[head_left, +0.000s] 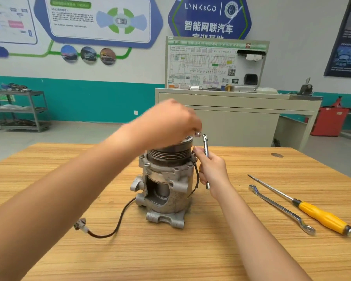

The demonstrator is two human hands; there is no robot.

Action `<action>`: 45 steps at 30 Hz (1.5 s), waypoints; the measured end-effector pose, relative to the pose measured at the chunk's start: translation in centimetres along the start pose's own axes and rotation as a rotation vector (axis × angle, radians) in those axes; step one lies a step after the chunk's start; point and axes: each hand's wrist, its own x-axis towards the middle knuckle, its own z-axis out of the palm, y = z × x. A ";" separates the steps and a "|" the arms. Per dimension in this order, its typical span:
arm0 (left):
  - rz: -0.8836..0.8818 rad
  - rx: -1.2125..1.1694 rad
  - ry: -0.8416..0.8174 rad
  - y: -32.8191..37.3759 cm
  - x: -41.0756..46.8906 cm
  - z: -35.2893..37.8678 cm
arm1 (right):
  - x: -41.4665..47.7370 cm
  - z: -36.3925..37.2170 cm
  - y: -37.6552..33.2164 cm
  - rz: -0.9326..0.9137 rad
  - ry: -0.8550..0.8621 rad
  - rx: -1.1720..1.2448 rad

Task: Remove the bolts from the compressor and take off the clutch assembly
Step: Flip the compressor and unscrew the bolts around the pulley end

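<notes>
The compressor [162, 185] stands upright mid-counter [49, 175], pulley end up. Over its top the left hand [170, 120] pinches a small shiny piece [198, 134], blurred. The right hand [212, 171] grips an L-wrench [206, 151] upright just beside it. A spanner [280, 208] and a yellow screwdriver [322, 218] lie off to the right.

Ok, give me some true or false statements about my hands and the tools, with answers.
The right hand grips the L-shaped wrench. True.
The screwdriver has a red handle. False: it is yellow.
The spanner lies on the table beside the screwdriver. True.
The left hand rests flat on the table. False: it is above the compressor, pinching a small metal part.
The compressor stands upright. True.
</notes>
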 end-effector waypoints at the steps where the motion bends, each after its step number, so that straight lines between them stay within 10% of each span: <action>1: -0.057 -0.154 0.135 -0.9 -0.6 -1.1 | 0.3 0.1 0.0 -0.009 -0.005 -0.021; 5: -0.242 -0.467 0.390 -3.2 -7.0 -1.8 | 1.1 0.5 0.5 -0.039 0.037 -0.119; 15: -1.232 -0.529 -0.031 -3.9 -28.7 9.7 | 2.3 0.5 0.4 -0.041 0.015 -0.138; 29: -1.304 -0.158 -0.006 -3.0 -26.8 12.3 | 0.7 0.3 -0.2 -0.029 0.075 -0.073; 35: -1.017 -0.724 0.376 3.5 -17.2 9.2 | -2.5 -0.7 0.0 -0.081 0.116 -0.107; 45: -0.996 -1.017 0.314 8.7 -10.0 10.4 | -4.1 -1.3 0.7 -0.161 0.115 -0.135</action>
